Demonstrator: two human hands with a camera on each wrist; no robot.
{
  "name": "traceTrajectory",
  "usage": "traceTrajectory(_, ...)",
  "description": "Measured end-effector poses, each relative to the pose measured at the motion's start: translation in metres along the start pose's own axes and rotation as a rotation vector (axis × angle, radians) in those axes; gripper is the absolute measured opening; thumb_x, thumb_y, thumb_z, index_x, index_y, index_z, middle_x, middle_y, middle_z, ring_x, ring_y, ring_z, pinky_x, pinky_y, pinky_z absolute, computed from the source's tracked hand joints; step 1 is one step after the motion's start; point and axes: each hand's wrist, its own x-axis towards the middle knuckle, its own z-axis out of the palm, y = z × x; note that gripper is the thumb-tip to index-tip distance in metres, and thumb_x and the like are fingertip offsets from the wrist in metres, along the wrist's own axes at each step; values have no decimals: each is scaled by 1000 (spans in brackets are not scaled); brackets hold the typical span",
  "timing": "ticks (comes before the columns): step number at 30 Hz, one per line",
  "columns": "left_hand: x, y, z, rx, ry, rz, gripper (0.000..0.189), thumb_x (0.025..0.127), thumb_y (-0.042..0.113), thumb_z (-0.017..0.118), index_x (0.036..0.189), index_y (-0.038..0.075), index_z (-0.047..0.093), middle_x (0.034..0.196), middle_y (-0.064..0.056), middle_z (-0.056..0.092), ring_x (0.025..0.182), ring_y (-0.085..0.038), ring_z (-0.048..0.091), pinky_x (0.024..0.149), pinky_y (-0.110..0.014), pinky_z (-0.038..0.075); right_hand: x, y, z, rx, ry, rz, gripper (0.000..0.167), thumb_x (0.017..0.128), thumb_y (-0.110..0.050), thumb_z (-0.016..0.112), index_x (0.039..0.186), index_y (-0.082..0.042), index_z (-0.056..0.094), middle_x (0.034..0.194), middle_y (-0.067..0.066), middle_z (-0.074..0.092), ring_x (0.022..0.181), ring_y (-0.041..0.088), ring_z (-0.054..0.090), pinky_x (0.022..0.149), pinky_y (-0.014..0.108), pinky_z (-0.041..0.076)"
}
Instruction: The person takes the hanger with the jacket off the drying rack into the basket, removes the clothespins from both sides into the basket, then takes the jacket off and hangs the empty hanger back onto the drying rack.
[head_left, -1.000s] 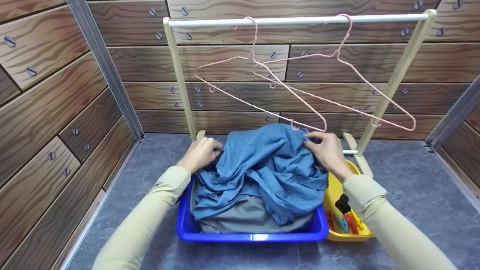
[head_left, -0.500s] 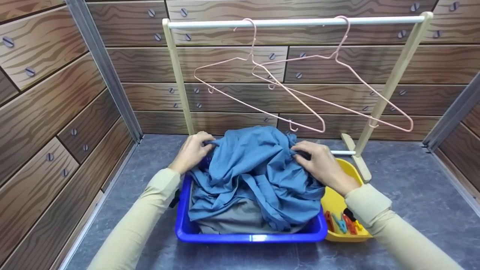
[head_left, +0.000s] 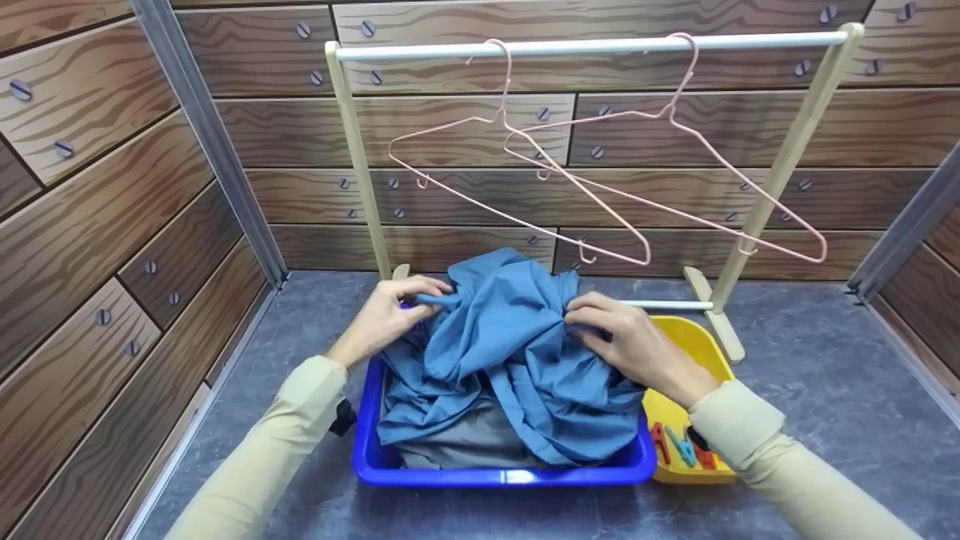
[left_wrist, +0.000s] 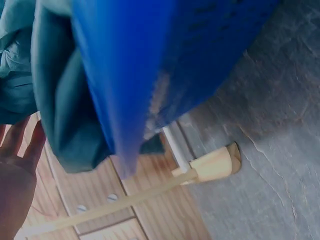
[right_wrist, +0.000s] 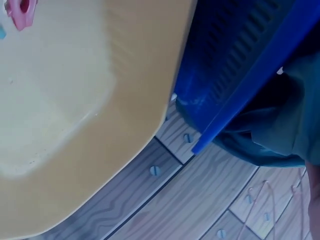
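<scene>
A crumpled blue cloth garment [head_left: 502, 322] lies heaped in a blue plastic basket [head_left: 502, 475], over a grey cloth [head_left: 480, 435]. At the heap's left edge my left hand [head_left: 385, 315] pinches a fold of the blue garment between thumb and fingers. My right hand [head_left: 626, 337] grips the garment's right side with curled fingers. In the left wrist view, the left hand [left_wrist: 17, 170] is partly cut off beside the hanging cloth [left_wrist: 70, 110]. Only a sliver of the right hand [right_wrist: 314, 200] shows in the right wrist view. The garment's kind is hidden by its folds.
Behind the basket stands a rack with a white rail [head_left: 585, 46] and wooden posts. Two pink wire hangers [head_left: 517, 127] hang from it, just above the cloth. A yellow tub [head_left: 694, 345] with several clothespins [head_left: 681, 448] sits right of the basket.
Both hands have shifted on the blue garment; the right has moved left and down. The heap's top is drawn narrower, and its right edge sits further left, away from the hanger.
</scene>
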Motion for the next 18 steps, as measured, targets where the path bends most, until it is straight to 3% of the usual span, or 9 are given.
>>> traceTrajectory(4, -9, 28, 3, -50, -58, -7, 15, 87, -9, 65, 99, -5, 73, 109, -17, 70, 108, -26, 63, 90, -31, 48, -5, -9, 2, 33, -57, -27, 39, 80, 12, 73, 115, -4, 68, 115, 6, 67, 105, 24, 64, 92, 32, 50)
traceTrajectory(8, -18, 38, 7, -13, -127, 4, 13, 86, -9, 67, 97, -5, 74, 103, -16, 71, 102, -25, 65, 90, -33, 50, -14, -15, 6, 85, -118, -57, 36, 83, 8, 71, 116, -6, 67, 114, 4, 68, 103, 21, 65, 91, 32, 51)
traceTrajectory(12, -26, 17, 13, 56, -236, -12, 17, 84, -5, 70, 96, 5, 77, 98, -4, 73, 96, -19, 66, 89, -32, 50, -23, -23, 8, 135, -192, 7, 26, 93, 0, 63, 117, -10, 66, 112, 0, 68, 100, 16, 64, 88, 35, 52)
traceTrajectory(15, -34, 2, 17, 147, -310, -20, 16, 86, 7, 71, 98, 14, 78, 96, 9, 72, 92, -11, 66, 86, -30, 51, -28, -29, 7, 160, -245, 78, 25, 99, -5, 54, 122, -13, 64, 115, -2, 66, 103, 15, 63, 90, 37, 51)
traceTrajectory(18, -41, 4, 19, 228, -343, -19, 13, 92, 23, 67, 99, 18, 77, 92, 13, 70, 86, -7, 64, 80, -31, 51, -33, -32, 6, 196, -269, 120, 27, 103, -8, 47, 124, -15, 61, 117, -4, 65, 107, 14, 61, 94, 38, 48)
